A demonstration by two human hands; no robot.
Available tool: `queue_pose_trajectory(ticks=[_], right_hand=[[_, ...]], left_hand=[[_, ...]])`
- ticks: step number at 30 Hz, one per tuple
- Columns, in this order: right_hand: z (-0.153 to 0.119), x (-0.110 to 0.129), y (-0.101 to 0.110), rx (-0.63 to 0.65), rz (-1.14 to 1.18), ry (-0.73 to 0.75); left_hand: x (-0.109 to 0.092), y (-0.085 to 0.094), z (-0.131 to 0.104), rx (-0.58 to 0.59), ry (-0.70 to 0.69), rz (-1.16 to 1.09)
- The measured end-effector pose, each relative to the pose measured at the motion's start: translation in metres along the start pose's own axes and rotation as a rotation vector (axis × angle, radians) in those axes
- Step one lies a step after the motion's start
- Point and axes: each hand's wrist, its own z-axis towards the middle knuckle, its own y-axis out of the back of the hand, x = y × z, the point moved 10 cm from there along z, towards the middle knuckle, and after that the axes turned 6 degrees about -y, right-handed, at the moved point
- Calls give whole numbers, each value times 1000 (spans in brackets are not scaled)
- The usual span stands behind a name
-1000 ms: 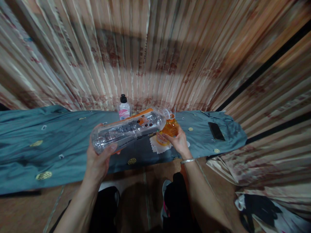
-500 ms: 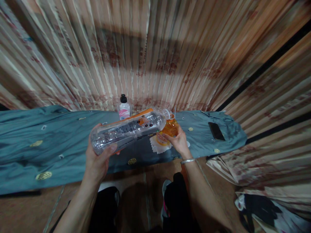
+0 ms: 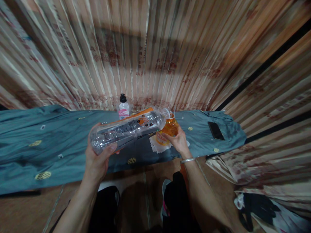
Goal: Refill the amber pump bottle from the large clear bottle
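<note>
A large clear plastic bottle point(image 3: 131, 127) with an orange and dark label is tilted, its neck toward the right. My left hand point(image 3: 98, 158) is closed around its base end. The bottle's mouth meets or overlaps the top of a smaller orange bottle point(image 3: 170, 126); whether they touch I cannot tell. My right hand point(image 3: 178, 140) grips that orange bottle, thumb in front, and wears a silver bangle on the wrist. Beneath the orange bottle lies a white scalloped cloth or paper point(image 3: 157, 147). Any liquid in the clear bottle is hard to make out.
Behind the clear bottle stands a small bottle with a black cap point(image 3: 123, 108) and pink label. A black phone point(image 3: 216, 131) lies to the right on the blue-green cloth point(image 3: 60, 139). Striped curtains point(image 3: 150, 58) hang behind and at the right. Dark fabric point(image 3: 259, 207) lies at lower right.
Hardly anything differs. Both hands keep their holds, and the clear bottle stays tilted at the orange bottle's top; the whole view has shifted very slightly.
</note>
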Motion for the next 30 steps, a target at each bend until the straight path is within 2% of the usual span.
queue_pose_trajectory(ticks=[21, 30], right_hand=[[3, -7, 0, 4, -22, 39], [2, -5, 1, -13, -35, 35]], left_hand=[[4, 5, 1, -123, 81, -57], [3, 4, 0, -123, 82, -58]])
